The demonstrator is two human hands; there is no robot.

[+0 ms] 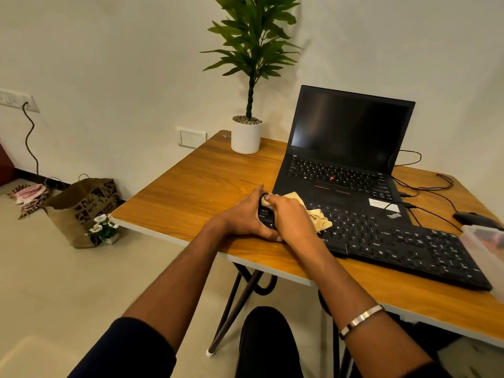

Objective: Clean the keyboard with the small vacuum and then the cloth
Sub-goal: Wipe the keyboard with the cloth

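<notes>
The long black plastic external keyboard point(381, 238) is found lying aslant on the orange wood-grain table point(191, 186), its far edge just against the open black laptop point(346, 148). Its left end is steadied by the left hand point(242, 216), whose fingers are curled round that end. The crumpled pale-yellow cloth point(316, 214) is pinched in the right hand point(291, 216), fingers bent over it, and is pressed on the leftmost keys. The cloth stage is judged to be in hand; no vacuum can be identified with certainty.

For sound work, the left-hand hold should be kept firm so the board is not shifted. Strokes are best drawn row by row toward the right end, with light pressure so that no key is lifted. A fresh fold should be turned outward as dirt is gathered. The black cables point(425, 186) near the far right should be avoided.
</notes>
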